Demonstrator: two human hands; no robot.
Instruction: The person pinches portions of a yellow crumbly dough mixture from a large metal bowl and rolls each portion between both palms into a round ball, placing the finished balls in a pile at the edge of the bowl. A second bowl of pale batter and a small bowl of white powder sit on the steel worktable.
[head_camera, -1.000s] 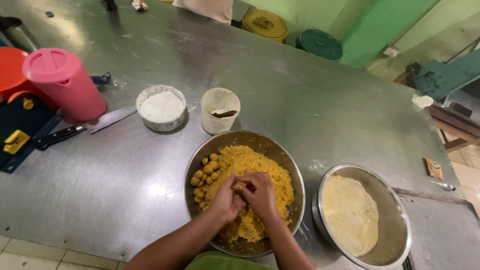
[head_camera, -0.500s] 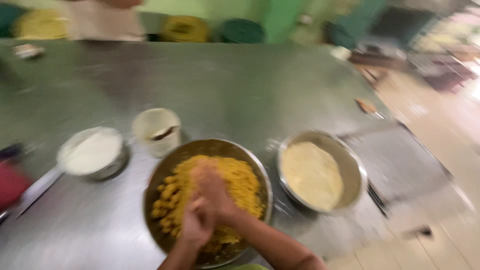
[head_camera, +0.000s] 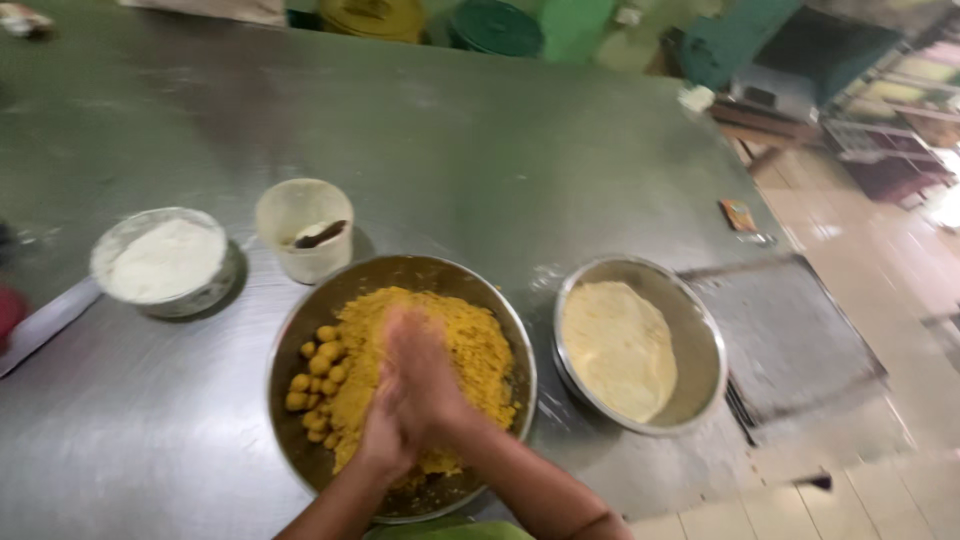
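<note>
Motion blur softens both hands: the left hand (head_camera: 385, 435) and right hand (head_camera: 425, 375) press palm to palm, so whatever their grip encloses is hidden. They hover over crumbly yellow mixture (head_camera: 470, 340) filling the large metal bowl (head_camera: 300, 330) on the surface (head_camera: 480, 150), small rolled balls (head_camera: 318, 375) beside it.

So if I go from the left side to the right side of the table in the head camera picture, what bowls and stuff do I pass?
Bowl of white flour → pale plastic cup → big metal bowl of yellow mixture, where the hands are pressed together → metal bowl of flat pale dough → small orange packet.
</note>
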